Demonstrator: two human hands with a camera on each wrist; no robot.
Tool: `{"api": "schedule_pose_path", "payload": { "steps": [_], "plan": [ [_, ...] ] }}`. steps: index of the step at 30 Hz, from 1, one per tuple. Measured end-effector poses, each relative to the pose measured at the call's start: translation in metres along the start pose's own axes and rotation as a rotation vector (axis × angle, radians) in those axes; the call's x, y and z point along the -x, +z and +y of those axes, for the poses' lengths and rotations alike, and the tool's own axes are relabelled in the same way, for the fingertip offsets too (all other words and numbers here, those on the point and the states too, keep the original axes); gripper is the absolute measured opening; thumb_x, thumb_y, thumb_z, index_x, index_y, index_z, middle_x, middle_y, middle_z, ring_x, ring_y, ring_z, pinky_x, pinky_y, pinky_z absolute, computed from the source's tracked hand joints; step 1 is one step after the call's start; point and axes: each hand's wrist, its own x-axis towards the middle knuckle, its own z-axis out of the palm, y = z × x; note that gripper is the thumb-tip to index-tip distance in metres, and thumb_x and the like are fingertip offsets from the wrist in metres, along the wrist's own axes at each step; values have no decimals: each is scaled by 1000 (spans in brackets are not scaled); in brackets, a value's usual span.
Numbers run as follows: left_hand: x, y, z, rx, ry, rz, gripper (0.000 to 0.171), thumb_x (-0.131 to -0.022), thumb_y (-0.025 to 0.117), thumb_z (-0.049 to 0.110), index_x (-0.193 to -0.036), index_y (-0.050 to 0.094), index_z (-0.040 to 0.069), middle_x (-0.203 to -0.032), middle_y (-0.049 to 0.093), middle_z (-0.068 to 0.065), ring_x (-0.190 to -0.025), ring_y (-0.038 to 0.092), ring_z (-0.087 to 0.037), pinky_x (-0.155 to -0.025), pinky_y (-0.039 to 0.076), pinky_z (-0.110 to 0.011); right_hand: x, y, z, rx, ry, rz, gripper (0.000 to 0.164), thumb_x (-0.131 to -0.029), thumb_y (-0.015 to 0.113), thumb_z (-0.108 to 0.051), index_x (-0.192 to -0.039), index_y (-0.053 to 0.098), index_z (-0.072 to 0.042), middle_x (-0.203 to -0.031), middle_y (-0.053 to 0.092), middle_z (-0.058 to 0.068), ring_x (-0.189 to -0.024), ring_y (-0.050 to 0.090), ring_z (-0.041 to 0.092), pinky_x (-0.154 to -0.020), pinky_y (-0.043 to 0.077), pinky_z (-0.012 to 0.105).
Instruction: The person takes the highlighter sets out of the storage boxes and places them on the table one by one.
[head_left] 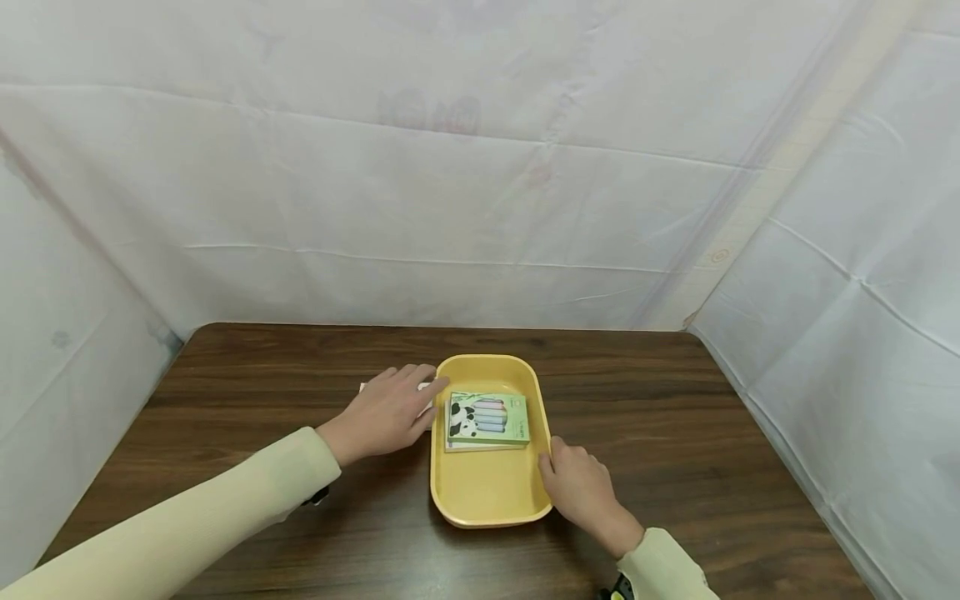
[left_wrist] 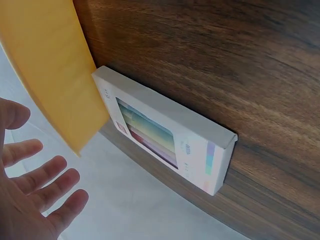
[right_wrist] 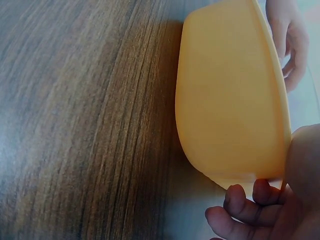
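Observation:
A yellow plastic tray sits on the table with its long side pointing away from me. Inside it lies a green box with a panda and marker-like sticks printed on it, on top of a paler flat item mostly covered by it. My right hand grips the tray's right rim, thumb on the inner side and fingers outside. Over the left rim reaches my left hand, its fingers loosely spread and holding nothing. Under that hand, a white box with a coloured window lies flat against the tray's left wall, largely hidden in the head view.
The dark wood-grain table extends on both sides of the tray. White sheeting hangs behind its far edge and along the left and right sides.

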Motion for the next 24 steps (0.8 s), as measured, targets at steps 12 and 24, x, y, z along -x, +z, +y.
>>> {"api": "schedule_pose_path", "payload": {
  "steps": [12,24],
  "plan": [
    [-7,-3,7,31,19,-23,43,-93,60,28,-132,56,10,-125,59,-13,-108,61,-27,-82,51,-44,2,-1,0,2,-10,18,23,-99,48,-22,-80,55,-9,-55,46,1,-43,44,14,-41,32,29],
    [-12,1,10,39,34,-44,45,-93,60,27,-134,54,9,-126,59,-13,-109,60,-28,-87,50,-44,1,1,0,2,-6,22,23,-99,48,-22,-82,56,-9,-56,46,0,-44,44,14,-41,32,29]
  ]
}}
